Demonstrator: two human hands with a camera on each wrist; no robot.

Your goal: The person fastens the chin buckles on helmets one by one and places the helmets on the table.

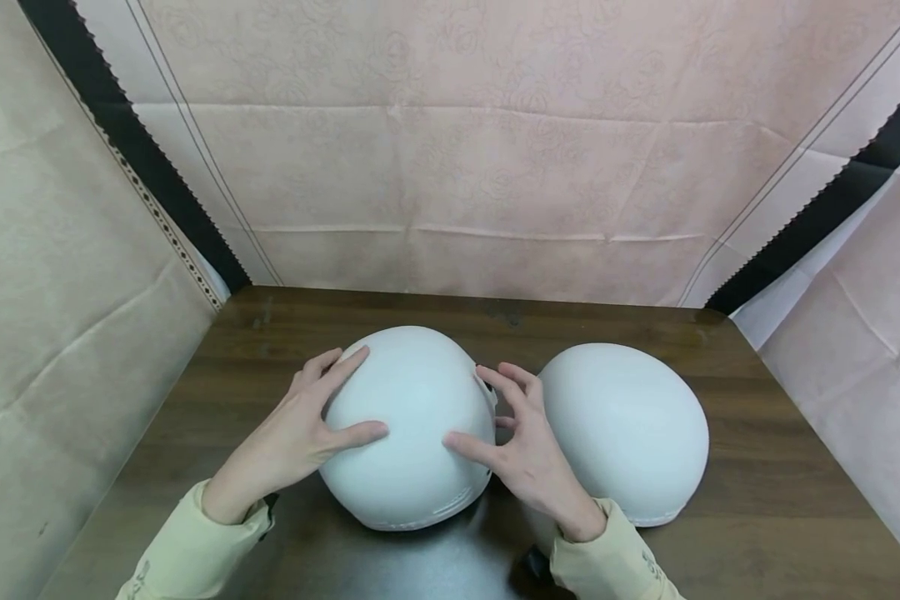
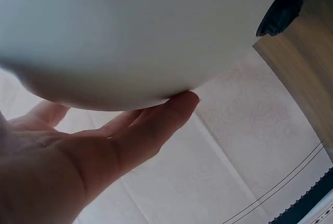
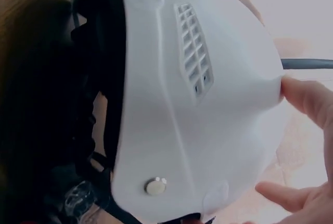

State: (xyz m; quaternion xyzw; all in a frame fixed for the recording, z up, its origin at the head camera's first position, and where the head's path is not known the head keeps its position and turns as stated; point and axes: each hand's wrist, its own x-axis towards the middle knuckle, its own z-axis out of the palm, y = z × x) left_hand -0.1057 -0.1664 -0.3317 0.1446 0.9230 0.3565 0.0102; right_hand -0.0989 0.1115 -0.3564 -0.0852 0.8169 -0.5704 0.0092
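Left hand [image 1: 306, 432], right hand [image 1: 527, 450] spread wide on left smooth white domed helmet [image 1: 416, 392]. I see slip risk: light fingertip contact; could knock right white domed helmet [image 1: 630, 425].

The left sleeve [image 1: 187, 562] and right sleeve [image 1: 615, 562] are showing pale yellow-green, ending in cuffs [image 1: 221, 537] at the wrists. Small dark marks [image 1: 142, 573] are dotting each one. A black bit [image 1: 272, 502] is peeking from the left wrist. The left hand [image 1: 296, 433] and right hand [image 1: 531, 446] are going bare.
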